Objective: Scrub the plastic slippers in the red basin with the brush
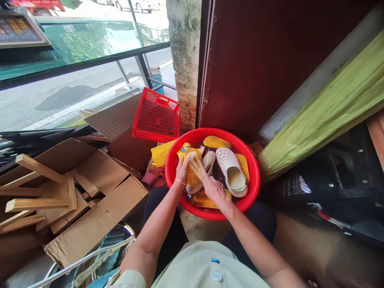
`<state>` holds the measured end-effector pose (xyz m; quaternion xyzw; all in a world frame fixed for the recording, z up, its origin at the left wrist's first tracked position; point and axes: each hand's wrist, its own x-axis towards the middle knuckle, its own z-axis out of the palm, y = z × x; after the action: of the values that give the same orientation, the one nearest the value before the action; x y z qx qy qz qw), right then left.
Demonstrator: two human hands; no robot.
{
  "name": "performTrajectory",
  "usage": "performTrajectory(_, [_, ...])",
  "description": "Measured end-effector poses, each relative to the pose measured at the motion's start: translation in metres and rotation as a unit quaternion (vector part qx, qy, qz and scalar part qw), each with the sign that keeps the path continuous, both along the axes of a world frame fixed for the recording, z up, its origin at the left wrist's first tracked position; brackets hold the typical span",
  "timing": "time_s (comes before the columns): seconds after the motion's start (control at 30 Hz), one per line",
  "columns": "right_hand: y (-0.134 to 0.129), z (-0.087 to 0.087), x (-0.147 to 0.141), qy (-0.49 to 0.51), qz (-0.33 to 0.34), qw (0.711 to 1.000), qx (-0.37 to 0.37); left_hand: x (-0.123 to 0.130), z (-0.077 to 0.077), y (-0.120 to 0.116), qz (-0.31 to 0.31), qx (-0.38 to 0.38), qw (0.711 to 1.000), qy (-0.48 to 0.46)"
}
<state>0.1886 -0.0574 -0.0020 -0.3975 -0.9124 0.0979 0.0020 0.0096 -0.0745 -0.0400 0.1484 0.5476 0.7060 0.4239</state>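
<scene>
While crouching over a red plastic basin [255, 176] wedged between the knees, a person is scrubbing a yellow perforated clog [192, 178]; the left hand [181, 170] is clamped around the shoe's edge, steadying it above the dark water, and the right hand [214, 190] is closed on the handle of a bristle brush [195, 164] pressed against the upper. Doing this well probably means keeping the shoe braced against the basin wall and working the bristles into each hole. A smooth white clog [232, 172] and more ribbed yellow clogs are soaking beside it. Behind the basin, a red lattice crate [156, 116] is leaning, and creased brown cardboard [96, 216] is lying to the left
</scene>
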Motion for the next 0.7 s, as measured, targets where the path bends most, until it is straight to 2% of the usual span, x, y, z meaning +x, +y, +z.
performTrajectory(0.07, [-0.022, -0.016, 0.018, 0.003, 0.016, 1.000, -0.024, -0.005, -0.003, 0.004, 0.043, 0.000, 0.999, -0.028])
performTrajectory(0.13, [-0.034, -0.028, 0.038, 0.021, 0.026, 0.999, -0.041, -0.009, -0.006, 0.009, 0.055, 0.005, 0.997, -0.060])
performTrajectory(0.23, [-0.030, -0.034, 0.057, 0.024, 0.034, 0.998, -0.039, -0.010, -0.008, 0.014, 0.064, 0.020, 0.994, -0.088])
performTrajectory(0.3, [-0.017, -0.030, 0.058, 0.010, 0.017, 1.000, -0.016, -0.006, -0.007, 0.014, 0.038, 0.047, 0.993, -0.098])
performTrajectory(0.37, [-0.001, -0.024, 0.053, 0.012, -0.024, 1.000, 0.010, 0.000, -0.005, 0.011, -0.018, 0.077, 0.991, -0.104])
performTrajectory(0.47, [0.019, -0.021, 0.044, 0.067, -0.075, 0.995, 0.023, 0.005, -0.004, 0.005, -0.083, 0.101, 0.987, -0.096])
performTrajectory(0.53, [0.025, -0.027, 0.043, 0.098, -0.077, 0.992, 0.019, 0.003, -0.005, 0.004, -0.087, 0.105, 0.989, -0.058])
performTrajectory(0.6, [0.025, -0.038, 0.045, 0.085, -0.068, 0.994, 0.012, -0.005, -0.007, 0.004, -0.073, 0.088, 0.993, 0.038])
performTrajectory(0.67, [0.023, -0.051, 0.050, 0.042, -0.053, 0.998, 0.005, -0.013, -0.008, 0.005, -0.055, 0.019, 0.982, 0.182])
performTrajectory(0.7, [0.023, -0.057, 0.053, 0.024, -0.046, 0.999, 0.002, -0.016, -0.008, 0.005, -0.045, -0.039, 0.965, 0.255])
